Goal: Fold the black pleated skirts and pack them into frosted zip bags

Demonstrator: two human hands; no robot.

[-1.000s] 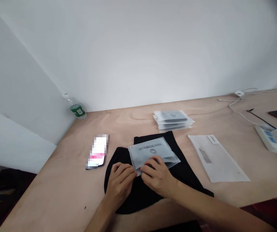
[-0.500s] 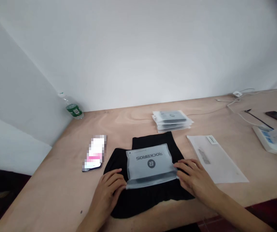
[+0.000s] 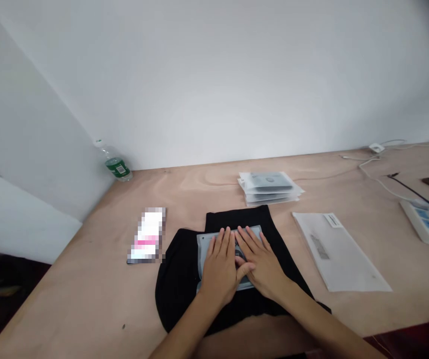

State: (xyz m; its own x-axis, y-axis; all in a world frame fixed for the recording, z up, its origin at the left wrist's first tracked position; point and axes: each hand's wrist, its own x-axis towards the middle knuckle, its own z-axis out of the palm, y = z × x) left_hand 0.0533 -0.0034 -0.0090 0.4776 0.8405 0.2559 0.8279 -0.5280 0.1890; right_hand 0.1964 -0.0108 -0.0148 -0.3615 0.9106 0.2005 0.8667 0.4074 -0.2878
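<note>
In the head view, the only one you have, your left hand (image 3: pixel 220 271) and right hand (image 3: pixel 261 264) lie side by side, palms down with the fingers stretched out, grasping nothing; your left thumb reaches across toward the right hand. Under them sits the plastic pouch (image 3: pixel 201 253), flat on the black cloth (image 3: pixel 177 284), which is spread on the table (image 3: pixel 87 284) in front of you. Your hands hide most of the pouch, so whether its mouth is sealed cannot be told. If it is sealed, pressing hard could strain a seam, because any air inside would have no way out; if it is not, pressure could push the contents toward the mouth. Leaning more on one palm than the other could make the pouch skid, since smooth film on loose fabric probably grips poorly, and the cloth might ruck up beneath it. The cloth's near hem lies close to the table's front edge, so a pull toward you could drag both over. A wide sweep of your right elbow might catch the flat clear bag (image 3: pixel 349 259) nearby, and an overlong forward push could nudge the pouch stack (image 3: pixel 270 189) just beyond the cloth.
</note>
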